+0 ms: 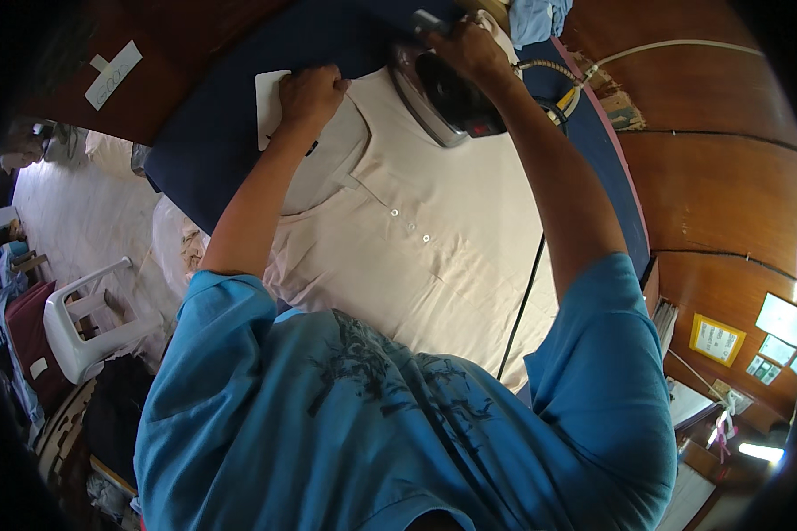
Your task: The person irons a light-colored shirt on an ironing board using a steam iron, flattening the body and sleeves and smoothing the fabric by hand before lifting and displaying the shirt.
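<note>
1 dark, pale-soled electric iron (456,93) is sitting on the upper part of 1 cream cloth garment (469,186), right of its neckline. The iron's long axis is running obliquely from upper left to lower right; its blunt end, showing a small red light, is facing lower right, while its other end is partly hiding under the hand. The right hand (476,51) is grasping the iron's handle.

The garment is lying across a navy, cloth-covered board (208,146), its neck opening pointing to the upper left and its button placket slanting toward the lower right, with at least 2 pale round buttons (426,238) showing. The left hand (314,93) is clenching at the garment's upper left edge; whether it is pinching cloth, I cannot tell. Just beside it, a flat white card (268,102) is lying partly under the wrist.

A thin black cord (533,283) is trailing down over the garment. Farther out, a crumpled light-blue cloth (538,19) is resting at the board's far end, a brown wood-panelled surface (691,195) is stretching along the right, and 1 white plastic stool (62,332) is standing or leaning at the left. The person is wearing a blue short-sleeved shirt (239,416) with dark printing.
</note>
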Demonstrator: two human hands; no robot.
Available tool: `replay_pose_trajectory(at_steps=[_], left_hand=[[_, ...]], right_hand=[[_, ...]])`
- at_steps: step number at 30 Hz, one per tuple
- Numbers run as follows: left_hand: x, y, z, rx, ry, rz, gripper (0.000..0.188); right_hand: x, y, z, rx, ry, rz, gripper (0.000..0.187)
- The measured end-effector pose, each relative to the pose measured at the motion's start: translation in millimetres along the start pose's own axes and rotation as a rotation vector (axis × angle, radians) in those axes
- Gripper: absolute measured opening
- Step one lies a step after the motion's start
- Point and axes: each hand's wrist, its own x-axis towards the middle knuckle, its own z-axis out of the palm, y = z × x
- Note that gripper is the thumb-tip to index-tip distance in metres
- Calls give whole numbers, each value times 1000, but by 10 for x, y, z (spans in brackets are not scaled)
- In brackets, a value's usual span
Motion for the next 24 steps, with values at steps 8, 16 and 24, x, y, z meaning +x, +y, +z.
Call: replay_pose_trajectory(at_steps=[8, 16, 24], left_hand=[[-13, -27, 3, -4, 20, 29, 21], [169, 287, 181, -190, 353, 262, 19], [462, 414, 619, 424, -176, 580, 49]], right_hand=[[103, 12, -9, -47, 46, -171, 51], [-848, -72, -210, 174, -167, -16, 58], [-2029, 19, -497, 226, -310, 122, 52]])
